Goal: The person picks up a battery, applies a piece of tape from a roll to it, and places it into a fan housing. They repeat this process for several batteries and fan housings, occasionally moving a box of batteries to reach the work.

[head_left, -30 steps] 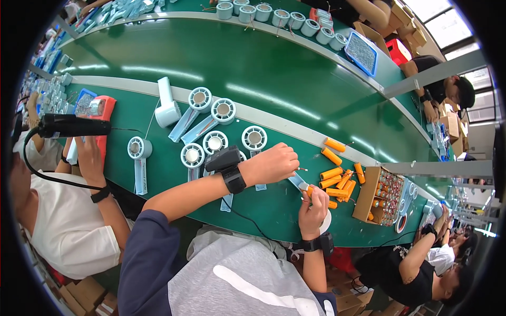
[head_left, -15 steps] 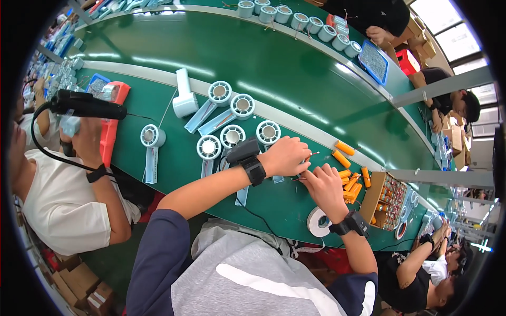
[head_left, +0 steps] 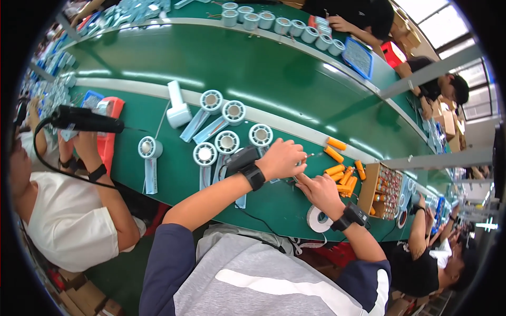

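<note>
My left hand is closed, fingers bent, over the bench in front of me. A thin wire with a pale tip pokes out past its fingertips; the rest is hidden. My right hand is closed beside it, its fingertips meeting the left ones, and what they pinch is too small to make out. Around my left forearm lie light-blue handheld fan bodies with round heads, among them one fan behind the left hand and another fan farther left. Several orange cylindrical batteries lie beyond my right hand.
A cardboard box packed with small parts stands right, with a roll of white tape nearer me. Left, a co-worker handles a black power tool near a red-orange tray. A long green belt runs behind; people sit across it.
The whole view has shifted slightly. My hands stay together at nearly the same spot, and the right index finger now reaches out straighter toward the left fingertips.
</note>
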A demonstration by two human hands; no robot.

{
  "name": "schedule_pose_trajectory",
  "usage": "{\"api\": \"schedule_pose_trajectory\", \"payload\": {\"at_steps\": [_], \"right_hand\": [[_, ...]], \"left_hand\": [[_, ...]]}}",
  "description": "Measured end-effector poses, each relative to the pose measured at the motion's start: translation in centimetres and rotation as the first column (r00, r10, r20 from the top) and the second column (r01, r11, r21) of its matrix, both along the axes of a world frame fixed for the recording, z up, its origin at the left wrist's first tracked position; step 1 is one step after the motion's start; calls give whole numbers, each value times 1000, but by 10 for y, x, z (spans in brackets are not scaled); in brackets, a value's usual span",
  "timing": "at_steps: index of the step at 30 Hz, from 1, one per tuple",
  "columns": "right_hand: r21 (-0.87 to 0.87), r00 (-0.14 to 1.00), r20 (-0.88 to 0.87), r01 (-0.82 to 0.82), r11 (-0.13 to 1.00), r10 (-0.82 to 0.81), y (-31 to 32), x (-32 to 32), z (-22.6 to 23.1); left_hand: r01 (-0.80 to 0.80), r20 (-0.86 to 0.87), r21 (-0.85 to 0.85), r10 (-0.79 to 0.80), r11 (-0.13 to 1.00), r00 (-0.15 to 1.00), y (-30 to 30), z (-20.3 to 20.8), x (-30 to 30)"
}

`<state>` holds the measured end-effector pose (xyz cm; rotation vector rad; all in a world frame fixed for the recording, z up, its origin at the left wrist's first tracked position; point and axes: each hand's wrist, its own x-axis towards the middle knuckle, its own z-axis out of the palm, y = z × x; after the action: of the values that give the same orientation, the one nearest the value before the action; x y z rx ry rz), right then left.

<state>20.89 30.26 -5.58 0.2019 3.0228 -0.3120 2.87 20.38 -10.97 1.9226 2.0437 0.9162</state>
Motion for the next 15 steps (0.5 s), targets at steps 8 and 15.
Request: {"api": "schedule_pose_trajectory", "payload": {"at_steps": [8,15], "right_hand": [[-643,805,19,464,609,-593,7,34,6],[-626,851,29,424,654,-524,4,24,-22]], "left_hand": [[208,94,-222,-191,953,977,5,22,-19],[256,91,-564,-249,785,964,31,39,-13]]}}
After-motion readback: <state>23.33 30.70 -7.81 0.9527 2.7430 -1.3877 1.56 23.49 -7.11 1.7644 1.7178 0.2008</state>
